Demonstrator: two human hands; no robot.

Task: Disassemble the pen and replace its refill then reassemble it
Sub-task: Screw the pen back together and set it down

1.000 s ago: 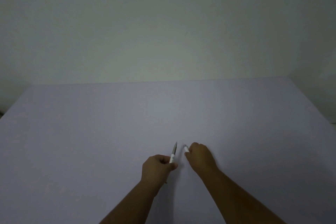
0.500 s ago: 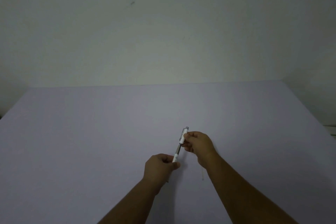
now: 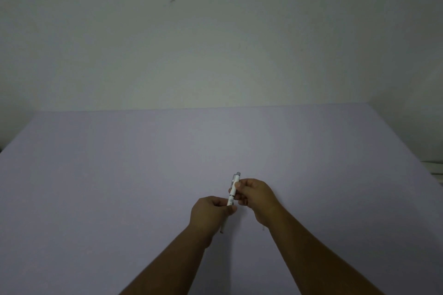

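A white pen (image 3: 233,189) with a grey push button at its far end is held nearly upright above the table, between both hands. My left hand (image 3: 211,214) grips its lower barrel, whose tip pokes out below the fist. My right hand (image 3: 255,195) pinches the upper barrel with the clip. The two halves meet at a dark ring with no gap showing. A thin pale piece (image 3: 263,229), perhaps a refill, lies on the table under my right wrist, mostly hidden.
A pale lilac table (image 3: 119,187) fills the lower view, its far edge against a plain wall. A white object (image 3: 435,167) sits past the table's right edge.
One second ago my right hand was down on the table beside the upper barrel. It lifted that half and slid it down over the refill onto the lower barrel in my left hand.
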